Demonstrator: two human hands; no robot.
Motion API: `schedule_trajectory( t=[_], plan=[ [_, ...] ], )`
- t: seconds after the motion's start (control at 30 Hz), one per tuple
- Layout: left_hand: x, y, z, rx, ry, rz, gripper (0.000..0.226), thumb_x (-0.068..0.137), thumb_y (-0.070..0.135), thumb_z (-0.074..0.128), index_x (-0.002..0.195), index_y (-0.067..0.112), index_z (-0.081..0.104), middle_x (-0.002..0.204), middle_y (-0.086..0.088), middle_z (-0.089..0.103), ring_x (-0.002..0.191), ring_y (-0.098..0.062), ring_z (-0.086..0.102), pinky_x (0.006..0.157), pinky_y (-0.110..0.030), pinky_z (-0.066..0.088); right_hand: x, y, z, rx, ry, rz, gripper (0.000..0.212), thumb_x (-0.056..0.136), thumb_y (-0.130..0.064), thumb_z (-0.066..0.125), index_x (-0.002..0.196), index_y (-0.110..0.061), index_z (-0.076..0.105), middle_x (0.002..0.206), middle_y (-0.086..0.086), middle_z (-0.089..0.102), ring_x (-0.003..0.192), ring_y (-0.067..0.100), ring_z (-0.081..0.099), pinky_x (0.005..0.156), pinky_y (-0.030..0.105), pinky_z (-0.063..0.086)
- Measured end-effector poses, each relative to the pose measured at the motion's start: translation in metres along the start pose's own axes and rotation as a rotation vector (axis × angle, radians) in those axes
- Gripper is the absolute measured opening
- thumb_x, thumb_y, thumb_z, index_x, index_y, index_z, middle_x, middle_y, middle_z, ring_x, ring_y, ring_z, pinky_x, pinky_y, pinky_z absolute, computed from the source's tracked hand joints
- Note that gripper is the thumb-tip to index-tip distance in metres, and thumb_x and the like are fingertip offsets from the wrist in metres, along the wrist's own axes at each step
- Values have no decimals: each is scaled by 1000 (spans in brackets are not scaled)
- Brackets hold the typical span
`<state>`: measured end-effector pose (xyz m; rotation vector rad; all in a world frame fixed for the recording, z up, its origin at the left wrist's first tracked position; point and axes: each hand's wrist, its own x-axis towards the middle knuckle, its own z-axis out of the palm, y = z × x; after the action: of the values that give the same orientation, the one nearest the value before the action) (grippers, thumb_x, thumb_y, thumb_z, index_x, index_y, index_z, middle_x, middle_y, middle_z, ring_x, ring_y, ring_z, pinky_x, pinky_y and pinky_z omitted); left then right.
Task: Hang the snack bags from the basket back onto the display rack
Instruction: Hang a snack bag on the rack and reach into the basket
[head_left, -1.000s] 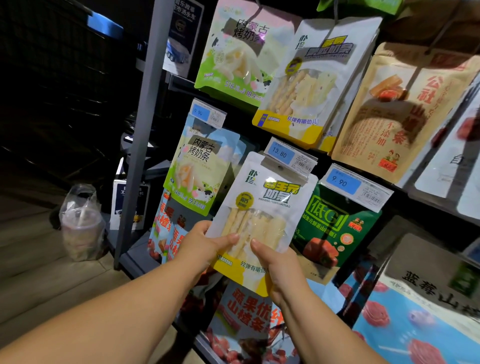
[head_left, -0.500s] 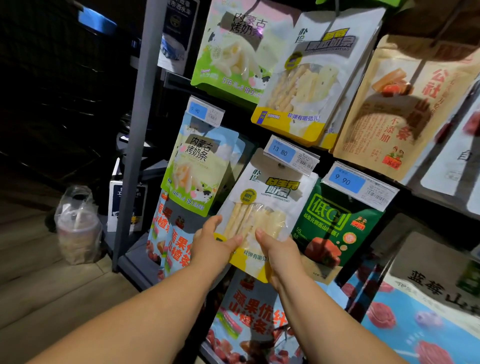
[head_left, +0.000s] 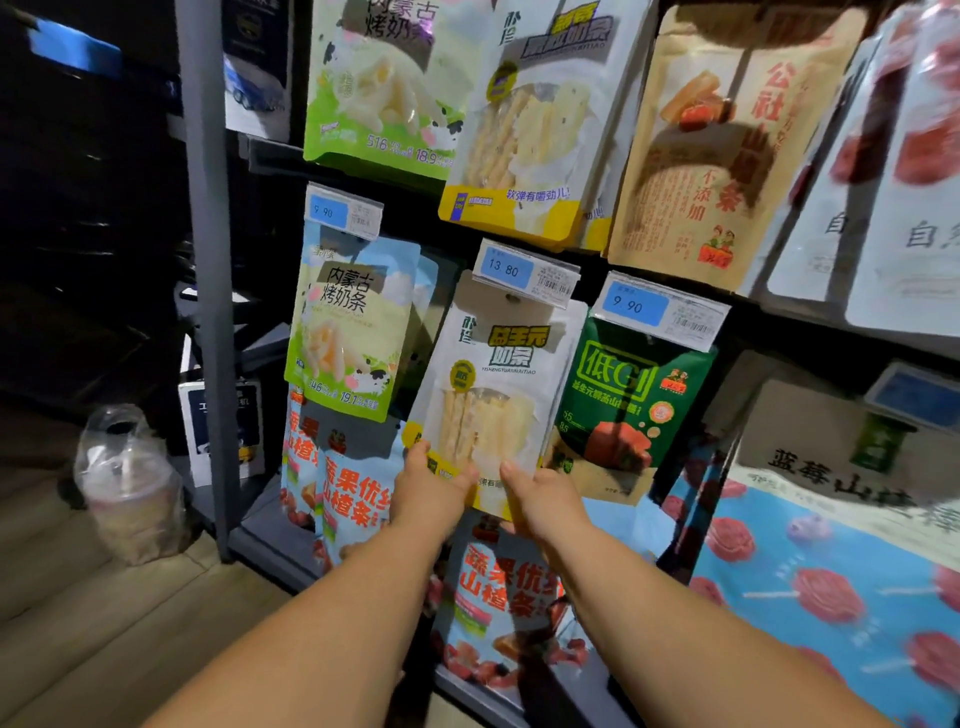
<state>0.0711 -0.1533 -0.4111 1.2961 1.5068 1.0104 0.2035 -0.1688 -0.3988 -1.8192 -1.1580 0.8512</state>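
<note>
A white and yellow snack bag (head_left: 493, 384) with pale sticks showing through its window sits against the display rack (head_left: 205, 291), its top hole just under the 13.80 price tag (head_left: 524, 273). My left hand (head_left: 428, 488) grips the bag's lower left corner. My right hand (head_left: 540, 499) grips its lower right edge, thumb on the front. Whether the hole sits on the hook is hidden by the tag. No basket is in view.
Green and white milk-stick bags (head_left: 348, 332) hang to the left, a dark green bag (head_left: 623, 405) to the right, red and blue hawthorn bags (head_left: 498, 597) below. More bags hang in the row above. A plastic-bagged drink cup (head_left: 130, 488) stands on the wooden floor at left.
Both hands have pushed the white and yellow bag up and in toward the rack; its top now sits under the 13.80 tag. The view has moved closer to the rack.
</note>
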Motion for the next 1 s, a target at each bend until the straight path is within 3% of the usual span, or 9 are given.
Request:
schedule_trajectory(
  t=[0.07,0.17,0.27,0.33,0.4,0.53,0.67,0.83,1.0],
  plan=[
    [-5,1,1,39,-21,10,73,91,36,67,151,19,30,150,-10,43,132,-32,46,103,-38,39,-7,5,-5,-3,-13,36,39,97,-40,58,70,-13,52,69,7,62,55,22,61,72,39,58],
    [-13,1,8,89,-78,56,65,91,33,68,146,17,39,146,-8,48,130,-28,49,105,-36,40,-20,11,-19,-43,22,49,45,100,-37,53,60,-16,46,65,7,64,50,22,57,60,26,49],
    [-23,5,16,160,-121,113,52,91,28,68,137,13,49,136,-8,55,122,-25,54,101,-34,43,-38,11,-38,-49,80,37,33,99,-35,54,74,-13,56,74,8,66,65,25,62,67,33,51],
    [-31,10,22,236,-141,152,47,91,30,68,133,15,52,132,-7,58,117,-26,56,99,-37,46,-51,12,-53,62,70,44,21,98,-27,56,84,-12,55,77,10,59,61,22,58,61,34,49],
    [-40,14,31,344,-172,187,46,91,32,67,132,16,52,128,-6,60,111,-27,59,95,-38,49,-65,17,-73,50,55,38,22,97,-22,56,77,-14,52,75,11,60,59,23,60,62,36,52],
    [-75,25,62,531,-301,279,31,94,32,64,120,19,55,110,-3,57,88,-22,56,72,-29,44,-99,32,-130,-197,111,-38,30,91,-29,58,63,-17,57,74,4,72,79,28,72,82,45,57],
    [-128,47,112,480,-403,390,10,94,25,63,96,20,54,84,2,56,71,-15,52,51,-17,33,-142,48,-203,-421,228,-65,30,93,-32,58,68,-14,57,82,8,62,88,27,58,77,35,44],
    [-209,82,189,470,-567,602,25,91,17,65,73,25,49,74,4,56,74,-20,57,57,-16,35,-193,86,-302,-513,347,-6,27,94,-33,59,70,-21,51,81,-6,53,81,19,53,67,29,34],
    [-291,124,259,446,-707,788,10,94,22,63,87,20,55,83,2,52,88,-19,53,63,-28,26,-248,128,-390,-542,504,98,23,94,-30,59,87,-10,67,88,10,70,85,29,66,79,40,53]
  ],
)
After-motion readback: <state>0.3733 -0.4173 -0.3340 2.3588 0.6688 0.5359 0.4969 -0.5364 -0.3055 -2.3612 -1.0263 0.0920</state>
